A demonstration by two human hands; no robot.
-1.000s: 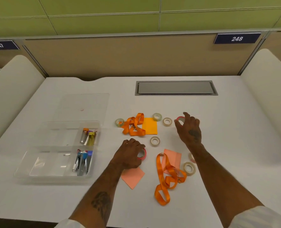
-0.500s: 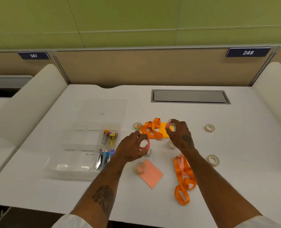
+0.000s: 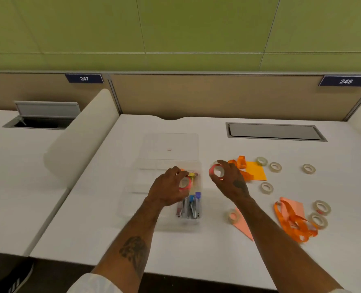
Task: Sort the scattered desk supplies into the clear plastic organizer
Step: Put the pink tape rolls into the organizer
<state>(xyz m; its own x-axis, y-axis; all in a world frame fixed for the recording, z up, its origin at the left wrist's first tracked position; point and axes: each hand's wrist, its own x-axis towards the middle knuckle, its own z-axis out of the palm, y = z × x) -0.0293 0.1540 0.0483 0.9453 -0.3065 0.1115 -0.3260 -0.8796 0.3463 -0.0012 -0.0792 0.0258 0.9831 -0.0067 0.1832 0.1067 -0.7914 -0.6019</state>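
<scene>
Pink-edged tape roll (image 3: pixel 184 183) sits pinched in our left hand (image 3: pixel 166 189), fingers curled round it, above the clear plastic organizer (image 3: pixel 145 174); our right hand (image 3: pixel 231 183) clamps a second pink tape roll (image 3: pixel 217 171) just right of the organizer, over the white desk (image 3: pixel 217 250).

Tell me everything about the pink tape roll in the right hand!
The pink tape roll is a small ring: a pink outer band round a pale inner core, its hole facing the camera. It looks like tape wound on a core. The right hand pinches its rim with thumb and fingers, holding it just right of the clear organizer. Only that hand seems to touch it.
</scene>
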